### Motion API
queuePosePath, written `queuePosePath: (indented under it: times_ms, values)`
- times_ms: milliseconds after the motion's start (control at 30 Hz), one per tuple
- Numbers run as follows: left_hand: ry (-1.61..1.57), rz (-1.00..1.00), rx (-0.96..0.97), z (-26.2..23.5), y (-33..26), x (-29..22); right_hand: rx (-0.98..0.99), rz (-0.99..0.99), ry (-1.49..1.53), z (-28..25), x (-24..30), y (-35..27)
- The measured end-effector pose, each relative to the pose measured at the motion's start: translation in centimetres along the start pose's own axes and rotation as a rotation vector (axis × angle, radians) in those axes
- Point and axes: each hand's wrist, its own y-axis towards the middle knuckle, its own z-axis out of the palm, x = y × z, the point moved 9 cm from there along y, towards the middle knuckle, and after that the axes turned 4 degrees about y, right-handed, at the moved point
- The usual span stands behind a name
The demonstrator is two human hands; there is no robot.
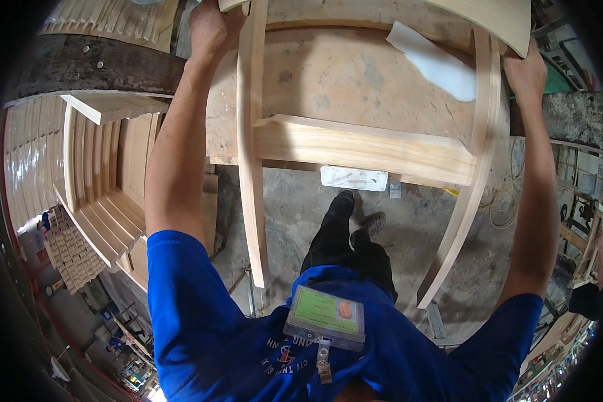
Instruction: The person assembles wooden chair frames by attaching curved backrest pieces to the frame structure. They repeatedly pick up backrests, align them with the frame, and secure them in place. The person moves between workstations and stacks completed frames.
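Note:
A pale wooden chair frame lies across the workbench, its two long legs reaching past the near edge toward my body. One straight rail joins the legs, and a wide curved panel spans the far end. At the far left corner my left hand is closed around the frame, its fingertips partly hidden. My right hand grips the far right corner, just under the end of the curved panel; most of its fingers are behind the wood. A white sheet, perhaps foam, rests on the bench inside the frame.
Curved wooden parts are stacked to the left, beside a dark beam. A white block-like piece sits at the bench's near edge. Below are the concrete floor and my feet. Cables and wooden pieces stand at right.

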Motion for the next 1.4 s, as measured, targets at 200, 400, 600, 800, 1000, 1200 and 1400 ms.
queuePosePath:
  times_ms: [200, 400, 600, 800, 1000, 1200, 1400]
  values:
    - [0.896, 0.483, 0.070, 1.5, -0.6, -3.0, -0.002, 0.001, 0.039, 0.3, -0.4, 0.0]
    - [0.330, -0.102, 0.136, 1.0, -0.2, 1.1, 0.027, 0.011, -0.010, 0.0, -0.6, 0.1]
    - [1.129, 0.226, 0.093, -3.0, 2.0, 5.7, 0.011, -0.188, -0.036, 1.2, 1.7, 1.6]
    - [0.846, 0.176, -0.066, -0.1, 0.7, 3.6, -0.086, -0.410, 0.077, -1.0, 5.0, 1.7]
    - [0.908, 0.243, -0.088, -2.9, -0.5, 3.7, -0.087, -0.358, 0.163, -0.4, 8.1, 0.6]
    - [0.712, 0.195, -0.047, 2.1, -1.4, -2.9, 0.044, -0.165, -0.170, 0.3, 0.1, 1.5]
    - [0.644, 0.282, -0.045, 1.0, -2.0, -3.4, 0.044, -0.120, 0.011, 1.0, -0.2, 1.1]
